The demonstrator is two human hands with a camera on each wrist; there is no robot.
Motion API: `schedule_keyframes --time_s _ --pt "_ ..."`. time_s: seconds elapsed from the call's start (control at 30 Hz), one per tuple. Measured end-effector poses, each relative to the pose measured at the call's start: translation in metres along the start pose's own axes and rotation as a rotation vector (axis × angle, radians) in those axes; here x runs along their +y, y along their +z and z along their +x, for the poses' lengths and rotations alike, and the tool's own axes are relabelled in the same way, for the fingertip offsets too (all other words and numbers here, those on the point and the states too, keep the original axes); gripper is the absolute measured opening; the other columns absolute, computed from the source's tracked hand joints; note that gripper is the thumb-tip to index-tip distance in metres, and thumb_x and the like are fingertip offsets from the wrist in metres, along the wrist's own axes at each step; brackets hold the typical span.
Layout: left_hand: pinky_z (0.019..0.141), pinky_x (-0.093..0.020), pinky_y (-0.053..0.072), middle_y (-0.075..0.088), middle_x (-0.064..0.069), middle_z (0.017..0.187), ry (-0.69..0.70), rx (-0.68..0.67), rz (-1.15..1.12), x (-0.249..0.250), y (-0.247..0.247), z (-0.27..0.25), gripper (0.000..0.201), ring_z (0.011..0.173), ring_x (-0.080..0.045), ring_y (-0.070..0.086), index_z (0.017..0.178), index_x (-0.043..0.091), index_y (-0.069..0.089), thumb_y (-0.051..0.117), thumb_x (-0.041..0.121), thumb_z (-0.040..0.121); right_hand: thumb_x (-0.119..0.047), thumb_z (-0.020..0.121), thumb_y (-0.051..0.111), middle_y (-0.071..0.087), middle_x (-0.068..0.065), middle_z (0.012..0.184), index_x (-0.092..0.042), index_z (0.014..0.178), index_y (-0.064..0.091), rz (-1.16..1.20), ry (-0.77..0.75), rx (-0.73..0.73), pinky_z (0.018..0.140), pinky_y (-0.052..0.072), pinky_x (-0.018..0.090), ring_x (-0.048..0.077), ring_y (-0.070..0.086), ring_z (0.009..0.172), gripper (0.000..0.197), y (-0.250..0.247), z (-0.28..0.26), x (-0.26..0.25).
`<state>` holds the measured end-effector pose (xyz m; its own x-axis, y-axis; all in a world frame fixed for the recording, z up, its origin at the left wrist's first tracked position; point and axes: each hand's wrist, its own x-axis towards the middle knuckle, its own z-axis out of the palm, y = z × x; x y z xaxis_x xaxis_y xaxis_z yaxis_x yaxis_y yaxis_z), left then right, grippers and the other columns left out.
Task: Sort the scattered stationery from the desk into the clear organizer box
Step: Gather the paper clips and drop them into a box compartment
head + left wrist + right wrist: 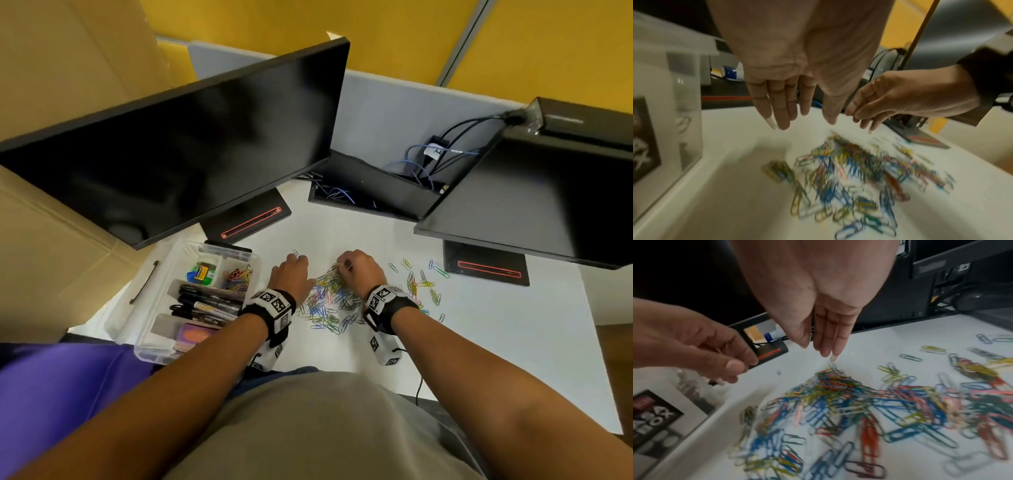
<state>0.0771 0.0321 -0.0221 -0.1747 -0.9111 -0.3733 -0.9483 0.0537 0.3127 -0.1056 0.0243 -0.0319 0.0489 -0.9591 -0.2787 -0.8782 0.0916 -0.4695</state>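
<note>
- Two dark monitors [191, 144] overhang the back of the white surface [496, 342], leaving open room only in the middle and toward the near edge; the right monitor's stand [486, 263] bounds the scatter on that side.
- The clear organizer box [161, 346] sits at the left edge of the surface, markers [205, 305] in a middle compartment and a few paper clips already in its far right compartment [236, 275].
- The main heap of coloured paper clips [330, 301] lies between the two wrists, just beside the box; looser clips trail off to the right.
- The left hand [291, 275] hovers over the heap's left flank, fingers [781, 112] straight, pointing down and holding nothing.
- The right hand [361, 270] reaches into the far end of the heap, fingers [827, 337] extended with tips at the clips; no clip is plainly held.
- The step in hand appears to be gathering clips; the next move likely calls for scooping a bunch and carrying it left over the box wall.
</note>
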Motion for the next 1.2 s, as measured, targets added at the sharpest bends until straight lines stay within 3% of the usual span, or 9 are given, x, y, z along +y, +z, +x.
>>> schedule_keyframes --time_s 0.17,0.3,0.43,0.67,0.97,1.2 --pt "0.099 -0.044 0.039 0.043 -0.013 0.130 -0.082 -0.187 0.067 -0.001 0.035 0.008 0.058 0.118 -0.033 0.049 0.129 0.009 0.042 0.063 0.045 0.089 -0.026 0.095 0.058 0.059 0.006 0.119 -0.021 0.118 0.064 -0.117 0.018 -0.080 0.084 0.049 0.035 0.026 0.061 0.104 0.024 0.004 -0.001 0.044" --pt "0.097 -0.042 0.040 0.041 -0.013 0.130 -0.098 -0.225 0.152 0.003 0.051 0.011 0.068 0.119 -0.031 0.047 0.131 0.010 0.040 0.070 0.046 0.083 -0.023 0.095 0.059 0.052 0.008 0.128 -0.018 0.131 0.056 -0.144 -0.016 -0.146 0.088 0.050 0.039 0.029 0.056 0.114 0.037 0.006 0.002 0.059" --pt "0.094 -0.040 0.041 0.041 -0.012 0.127 -0.078 -0.184 0.168 0.013 0.061 0.017 0.069 0.116 -0.030 0.046 0.128 0.011 0.041 0.074 0.045 0.078 -0.027 0.092 0.064 0.052 0.009 0.122 -0.016 0.132 0.054 -0.139 -0.075 -0.178 0.082 0.052 0.041 0.031 0.055 0.112 0.043 0.011 0.007 0.063" --pt "0.088 -0.039 0.045 0.047 -0.012 0.123 -0.041 -0.084 0.122 0.031 0.070 0.033 0.056 0.108 -0.029 0.051 0.124 0.010 0.042 0.070 0.038 0.084 -0.027 0.093 0.061 0.053 0.011 0.122 -0.011 0.132 0.052 -0.206 -0.150 -0.209 0.084 0.049 0.039 0.030 0.052 0.114 0.043 0.015 0.013 0.063" --pt "0.080 -0.040 0.046 0.054 -0.012 0.114 0.013 -0.080 0.092 0.040 0.070 0.044 0.033 0.098 -0.032 0.058 0.116 0.008 0.049 0.063 0.025 0.092 -0.023 0.098 0.049 0.059 0.011 0.113 -0.008 0.121 0.058 -0.180 -0.183 -0.193 0.078 0.048 0.038 0.030 0.056 0.106 0.029 0.017 0.021 0.066" --pt "0.070 -0.035 0.043 0.059 -0.009 0.101 0.030 -0.042 0.050 0.035 0.067 0.043 0.019 0.086 -0.031 0.059 0.107 0.010 0.059 0.055 0.023 0.095 -0.024 0.097 0.054 0.063 0.007 0.107 -0.012 0.112 0.064 -0.110 -0.130 -0.178 0.078 0.051 0.038 0.027 0.060 0.100 0.022 0.014 0.022 0.070"
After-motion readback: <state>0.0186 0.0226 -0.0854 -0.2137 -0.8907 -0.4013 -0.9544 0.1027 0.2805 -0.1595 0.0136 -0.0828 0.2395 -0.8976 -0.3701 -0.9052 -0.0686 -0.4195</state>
